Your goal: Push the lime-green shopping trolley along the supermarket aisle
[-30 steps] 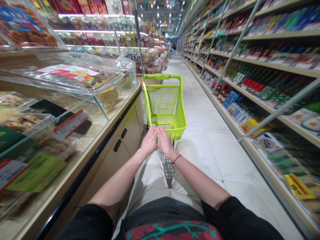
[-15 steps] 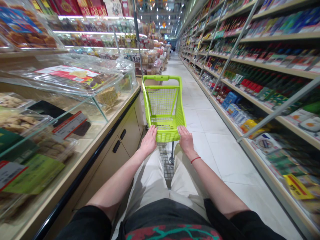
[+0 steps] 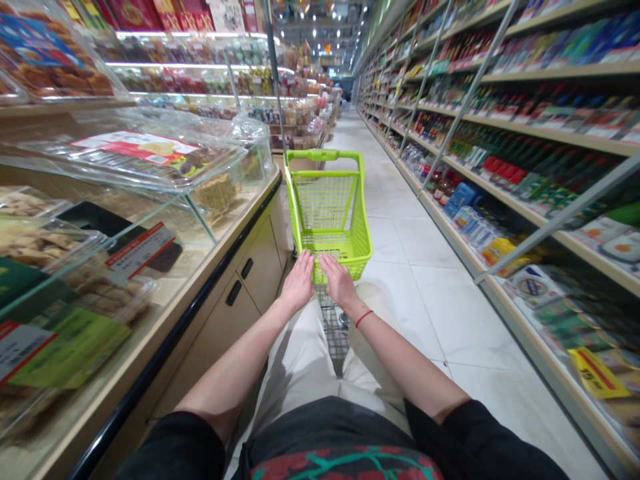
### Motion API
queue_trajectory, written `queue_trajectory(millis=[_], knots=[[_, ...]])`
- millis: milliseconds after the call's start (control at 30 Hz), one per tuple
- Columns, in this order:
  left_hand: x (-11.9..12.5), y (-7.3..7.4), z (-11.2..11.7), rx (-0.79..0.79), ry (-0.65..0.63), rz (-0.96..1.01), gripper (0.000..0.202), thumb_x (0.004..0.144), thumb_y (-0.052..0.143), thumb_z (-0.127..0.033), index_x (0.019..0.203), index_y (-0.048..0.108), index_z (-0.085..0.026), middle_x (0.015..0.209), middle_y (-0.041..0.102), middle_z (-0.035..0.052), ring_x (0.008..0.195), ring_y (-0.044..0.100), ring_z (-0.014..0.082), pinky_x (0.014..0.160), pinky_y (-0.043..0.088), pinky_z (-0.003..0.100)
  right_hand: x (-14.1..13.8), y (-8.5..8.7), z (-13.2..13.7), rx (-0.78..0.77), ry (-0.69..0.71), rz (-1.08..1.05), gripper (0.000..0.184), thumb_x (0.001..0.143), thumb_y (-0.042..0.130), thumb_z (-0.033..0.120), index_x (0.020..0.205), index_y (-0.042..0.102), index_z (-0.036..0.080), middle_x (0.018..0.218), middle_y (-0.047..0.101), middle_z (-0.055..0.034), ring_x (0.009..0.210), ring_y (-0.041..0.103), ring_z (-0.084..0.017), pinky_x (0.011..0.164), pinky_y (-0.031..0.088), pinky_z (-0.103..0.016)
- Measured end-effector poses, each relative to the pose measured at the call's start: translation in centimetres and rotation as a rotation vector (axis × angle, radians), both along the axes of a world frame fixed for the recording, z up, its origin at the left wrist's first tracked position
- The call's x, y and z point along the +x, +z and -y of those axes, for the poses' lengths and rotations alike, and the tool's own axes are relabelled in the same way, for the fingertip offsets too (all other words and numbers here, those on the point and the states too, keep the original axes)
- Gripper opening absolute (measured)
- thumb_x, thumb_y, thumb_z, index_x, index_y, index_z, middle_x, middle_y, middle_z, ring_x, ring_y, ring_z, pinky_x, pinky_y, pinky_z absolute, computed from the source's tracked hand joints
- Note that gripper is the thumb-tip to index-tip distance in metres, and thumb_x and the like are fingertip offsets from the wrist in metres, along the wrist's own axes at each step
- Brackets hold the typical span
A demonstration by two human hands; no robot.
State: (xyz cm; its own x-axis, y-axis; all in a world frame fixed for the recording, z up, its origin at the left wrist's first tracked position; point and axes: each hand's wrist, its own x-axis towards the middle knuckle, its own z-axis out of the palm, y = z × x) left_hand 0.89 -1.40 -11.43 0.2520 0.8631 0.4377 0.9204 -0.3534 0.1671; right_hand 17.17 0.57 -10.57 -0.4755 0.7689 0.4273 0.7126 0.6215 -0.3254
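Observation:
A lime-green plastic shopping cart [image 3: 360, 227] stands in front of me in the aisle, its upper basket holding nothing. My left hand [image 3: 299, 285] is closed over the left corner of the near rim. My right hand [image 3: 340, 283], with a red string on its wrist, lies close beside it. Its fingers are together over the middle of the same rim, and the thumb side is partly hidden. Below the hands, a metal wire lower rack [image 3: 336, 337] shows between my legs.
Along the left runs a glass-topped display counter [image 3: 200, 267] with packed baked goods and price tags. Long stocked shelves [image 3: 525, 220] line the right side. A pale tiled floor [image 3: 400, 267] stretches ahead, and more food displays [image 3: 240, 83] stand at the back left.
My right hand has moved left along the near rim, from the right corner to the middle, close to my left hand. The left hand and the cart look unmoved.

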Motion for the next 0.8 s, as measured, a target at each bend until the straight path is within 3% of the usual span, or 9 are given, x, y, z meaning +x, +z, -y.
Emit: queue_trajectory(millis=[267, 400, 600, 700, 800], knots=[[0.1, 0.1, 0.1, 0.005, 0.007, 0.012, 0.081, 0.073, 0.045, 0.002, 0.153, 0.029, -0.005, 0.161, 0.034, 0.0213, 0.155, 0.016, 0.0278, 0.124, 0.032, 0.048, 9.0, -0.5, -2.2, 0.092, -0.266, 0.018, 0.066, 0.077, 0.041, -0.007, 0.138, 0.058, 0.012, 0.147, 0.056, -0.0152, 0.141, 0.048, -0.025, 0.104, 0.048, -0.042], [0.2, 0.0, 0.0, 0.007, 0.010, 0.014, 0.080, 0.074, 0.047, 0.002, 0.152, 0.030, -0.003, 0.160, 0.034, 0.0221, 0.155, 0.017, 0.0292, 0.125, 0.031, 0.048, 7.5, -1.0, -1.8, 0.078, -0.318, -0.038, 0.065, 0.078, 0.041, -0.006, 0.140, 0.055, 0.008, 0.149, 0.053, -0.0185, 0.142, 0.046, -0.026, 0.108, 0.045, -0.044], [0.1, -0.1, 0.0, 0.016, 0.009, 0.009, 0.083, 0.074, 0.047, 0.002, 0.154, 0.026, -0.005, 0.161, 0.033, 0.0215, 0.155, 0.016, 0.0297, 0.125, 0.030, 0.051, 1.8, -1.0, -0.2, 0.065, -0.109, -0.025, 0.068, 0.080, 0.040, -0.005, 0.146, 0.049, 0.011, 0.154, 0.048, -0.0161, 0.147, 0.039, -0.023, 0.111, 0.041, -0.041], [-0.1, 0.0, 0.1, 0.005, 0.021, -0.004, 0.078, 0.074, 0.047, 0.002, 0.150, 0.031, -0.001, 0.160, 0.033, 0.0241, 0.155, 0.017, 0.0299, 0.125, 0.030, 0.048, 2.4, -0.9, -0.6, 0.080, -0.051, -0.005, 0.069, 0.080, 0.042, -0.005, 0.146, 0.050, 0.014, 0.153, 0.050, -0.0141, 0.145, 0.041, -0.023, 0.108, 0.043, -0.041], [-0.2, 0.1, 0.1, 0.002, 0.022, -0.010, 0.077, 0.074, 0.047, 0.002, 0.149, 0.034, -0.002, 0.160, 0.035, 0.0231, 0.155, 0.018, 0.0293, 0.125, 0.031, 0.048, 5.4, -0.8, -1.9, 0.111, -0.074, 0.021, 0.068, 0.077, 0.044, -0.006, 0.140, 0.057, 0.017, 0.147, 0.056, -0.0126, 0.140, 0.048, -0.023, 0.105, 0.045, -0.040]])
